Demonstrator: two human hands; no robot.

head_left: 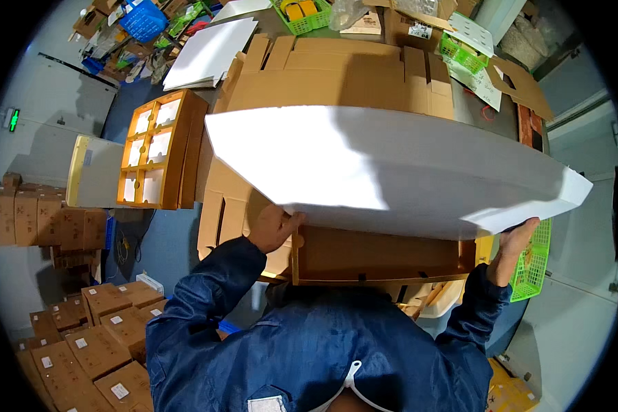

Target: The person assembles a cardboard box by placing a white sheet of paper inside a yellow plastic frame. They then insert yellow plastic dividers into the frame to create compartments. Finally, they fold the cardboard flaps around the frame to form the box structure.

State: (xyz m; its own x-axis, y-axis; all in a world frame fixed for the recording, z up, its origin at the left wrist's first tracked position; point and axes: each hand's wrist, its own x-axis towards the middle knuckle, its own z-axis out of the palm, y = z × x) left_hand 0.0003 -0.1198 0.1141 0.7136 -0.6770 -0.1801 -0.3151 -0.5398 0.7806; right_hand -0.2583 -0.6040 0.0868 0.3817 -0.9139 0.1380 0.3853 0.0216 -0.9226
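Note:
A large white panel [309, 158], thick-edged like foam board, is held tilted in front of me, its lit left part brighter than its shaded right. My left hand [275, 229] is closed at the panel's lower left edge, close to the corner of a shallow brown tray [384, 255]. At the lower right corner, my right hand [518, 240] grips the same panel from below, some fingers hidden behind it. The tray lies between my body and the panel, which covers its far side.
Flattened cardboard [336, 72] lies under and beyond the panel. To the left stands an orange compartment rack [159, 147] with white inserts, near stacked white sheets [209, 55]. Green baskets [529, 268] sit at right and far back. Many cardboard boxes [106, 336] fill the lower left floor.

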